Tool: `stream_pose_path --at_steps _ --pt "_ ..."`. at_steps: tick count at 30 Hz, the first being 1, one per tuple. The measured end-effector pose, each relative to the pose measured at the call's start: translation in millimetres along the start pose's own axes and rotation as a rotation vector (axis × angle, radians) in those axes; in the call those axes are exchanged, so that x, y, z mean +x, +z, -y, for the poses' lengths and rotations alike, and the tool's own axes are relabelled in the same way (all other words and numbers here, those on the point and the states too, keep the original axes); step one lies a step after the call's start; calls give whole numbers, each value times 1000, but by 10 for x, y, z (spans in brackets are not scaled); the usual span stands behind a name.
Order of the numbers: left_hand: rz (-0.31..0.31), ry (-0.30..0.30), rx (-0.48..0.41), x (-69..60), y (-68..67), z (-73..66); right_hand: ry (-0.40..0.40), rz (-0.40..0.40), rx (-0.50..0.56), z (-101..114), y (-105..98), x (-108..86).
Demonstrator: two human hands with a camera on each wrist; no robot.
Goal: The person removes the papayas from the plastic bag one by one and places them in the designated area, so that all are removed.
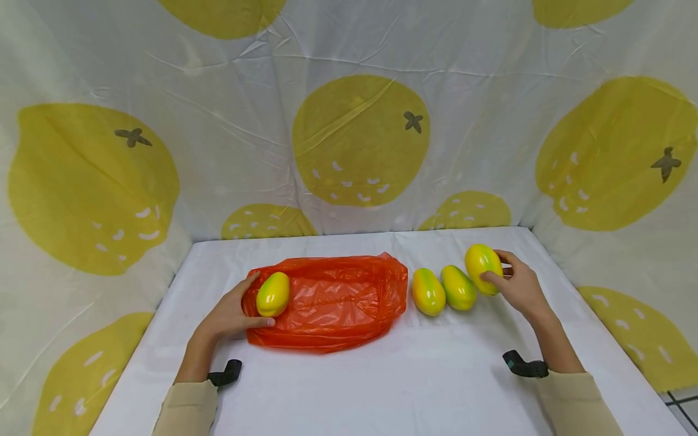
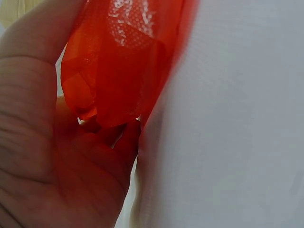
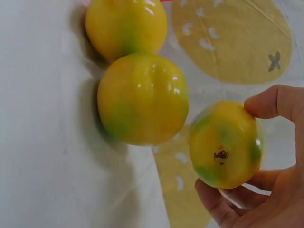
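Note:
A red plastic bag [image 1: 332,303] lies spread on the white table, a yellow mango [image 1: 273,294] resting at its left end. My left hand [image 1: 234,309] holds the bag's left edge, thumb along the near side and fingers at the far side. In the left wrist view, red plastic [image 2: 118,61] lies between thumb and fingers, hiding some fingertips. On the right, my right hand [image 1: 520,284] grips a yellow-green mango [image 1: 483,268] between thumb and fingers. The right wrist view shows this mango [image 3: 225,145] raised off the table, its stem scar facing the camera.
Two more mangoes, one [image 1: 428,292] close to the bag's right end and another [image 1: 458,287] beside it, lie on the white tablecloth [image 1: 382,387]. A lemon-print curtain [image 1: 360,54] encloses the table's back and sides. Black wrist devices [image 1: 225,373] sit at both cuffs.

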State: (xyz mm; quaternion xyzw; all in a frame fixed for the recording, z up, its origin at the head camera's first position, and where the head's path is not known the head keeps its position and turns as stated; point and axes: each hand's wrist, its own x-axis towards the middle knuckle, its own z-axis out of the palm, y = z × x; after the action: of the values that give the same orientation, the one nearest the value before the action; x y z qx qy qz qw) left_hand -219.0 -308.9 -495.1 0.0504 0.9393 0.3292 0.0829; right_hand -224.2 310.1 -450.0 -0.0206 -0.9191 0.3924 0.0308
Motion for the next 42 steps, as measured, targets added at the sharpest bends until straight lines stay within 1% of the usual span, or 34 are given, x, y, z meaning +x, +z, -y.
stream_pose_path --at_steps 8,11,15,26,35,42 --pt "0 3 -1 20 3 7 48 24 -2 -77 -23 25" --pt "-1 12 3 25 1 -2 72 36 -6 -97 -30 35" --pt "0 14 6 19 -1 -5 90 55 -26 -140 -25 59" --pt "-1 13 7 6 13 31 143 103 -70 -229 88 106" --pt "1 23 -6 18 3 1 135 111 -64 -269 119 120" --pt "9 2 -6 11 7 12 138 135 -73 -317 139 126"
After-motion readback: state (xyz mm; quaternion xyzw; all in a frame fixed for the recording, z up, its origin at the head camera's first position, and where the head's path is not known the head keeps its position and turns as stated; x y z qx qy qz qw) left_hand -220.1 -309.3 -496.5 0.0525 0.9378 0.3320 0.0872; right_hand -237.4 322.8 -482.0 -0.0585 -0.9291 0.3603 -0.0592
